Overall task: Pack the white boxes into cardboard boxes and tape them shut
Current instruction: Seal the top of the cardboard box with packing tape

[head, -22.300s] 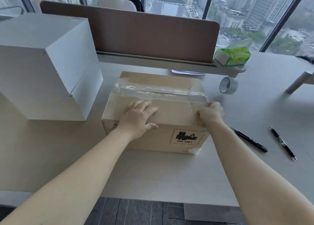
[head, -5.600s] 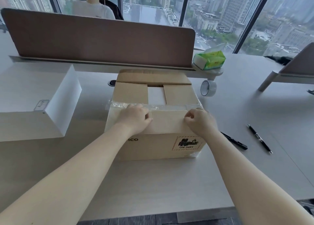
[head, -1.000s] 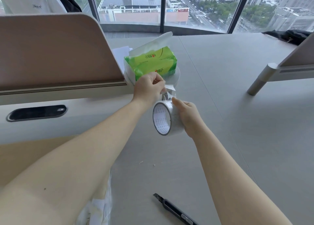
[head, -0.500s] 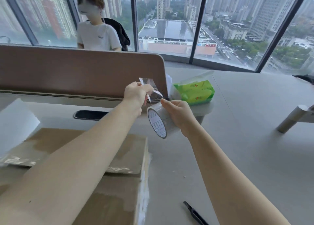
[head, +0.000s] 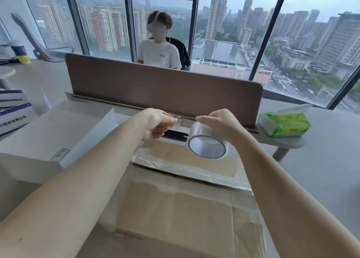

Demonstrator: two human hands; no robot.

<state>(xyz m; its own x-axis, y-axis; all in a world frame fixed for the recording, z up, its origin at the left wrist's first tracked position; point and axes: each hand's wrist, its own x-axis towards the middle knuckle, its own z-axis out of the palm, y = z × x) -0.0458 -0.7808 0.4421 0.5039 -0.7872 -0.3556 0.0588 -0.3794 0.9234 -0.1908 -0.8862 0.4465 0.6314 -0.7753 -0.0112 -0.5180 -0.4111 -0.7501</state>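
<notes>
A brown cardboard box (head: 187, 205) lies on the desk right below my arms, its top flaps down, with a strip of clear tape across them. Above its far edge my right hand (head: 222, 127) holds a roll of clear tape (head: 207, 143) from above. My left hand (head: 155, 124) pinches the free end of the tape, which is drawn a short way out to the left of the roll. A large white box (head: 48, 139) stands on the desk to the left of the cardboard box.
A brown desk divider (head: 165, 90) runs across just beyond my hands, with a person (head: 159, 49) seated behind it. A green tissue pack (head: 284, 124) sits on a small shelf at the right. Printed boxes (head: 13, 109) are stacked at far left.
My view has swung back over the cardboard box. Both hands have come over its far edge with the roll, and the strip between them now runs level from left hand to roll.
</notes>
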